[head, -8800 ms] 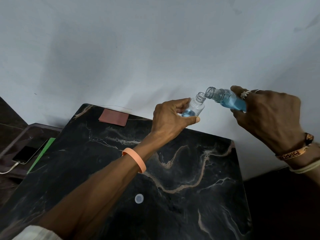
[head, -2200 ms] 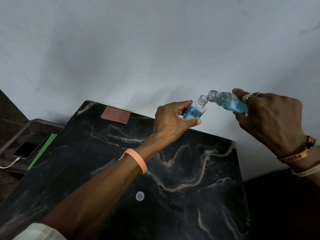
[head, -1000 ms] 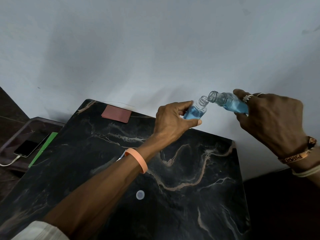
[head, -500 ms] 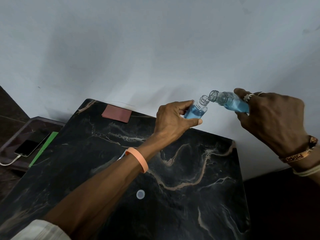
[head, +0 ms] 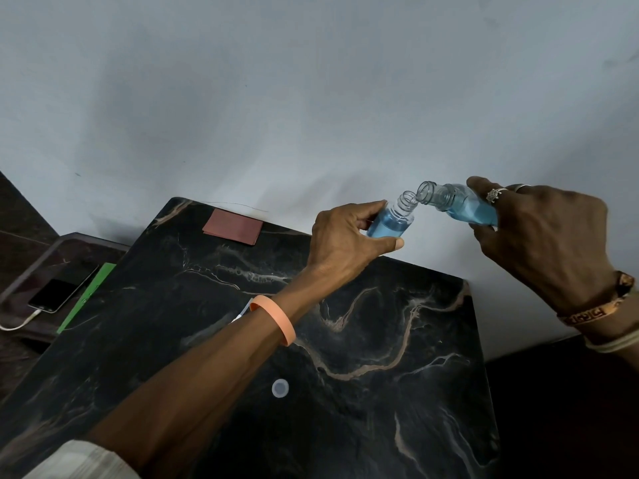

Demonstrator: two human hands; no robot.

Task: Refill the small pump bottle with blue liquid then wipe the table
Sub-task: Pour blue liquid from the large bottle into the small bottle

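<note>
At the far left, below the table's level, a dark phone (head: 52, 294) lies on a lower glass-edged surface with a pale cable (head: 19, 323) plugged into it, and a green strip (head: 86, 297) sits just beside it. The black marble table (head: 380, 392) fills the lower middle, set against a pale wall (head: 311, 98). Near its far left corner lies a flat reddish-brown cloth (head: 233, 225). A small white cap (head: 280, 388) rests on the marble toward the near side.

The left arm reaches diagonally up from the lower left corner, a pale sleeve (head: 79, 461) at its base and an orange wristband (head: 275, 318) on the wrist. The left hand (head: 345, 240) is curled around the small bottle (head: 392, 221), thumb beneath and fingers on its far side, holding it above the table's far edge, tilted with its open threaded neck pointing up and to the right. Blue liquid fills most of its body.

Just right of it, the larger bottle (head: 460, 207) is tipped nearly level, its open mouth just above and touching or almost touching the small bottle's neck; blue liquid lies in its lower part. The right hand (head: 539, 236) grasps it from above, fingers wrapped over the body, rings on two fingers and bands (head: 601, 316) at the wrist.
</note>
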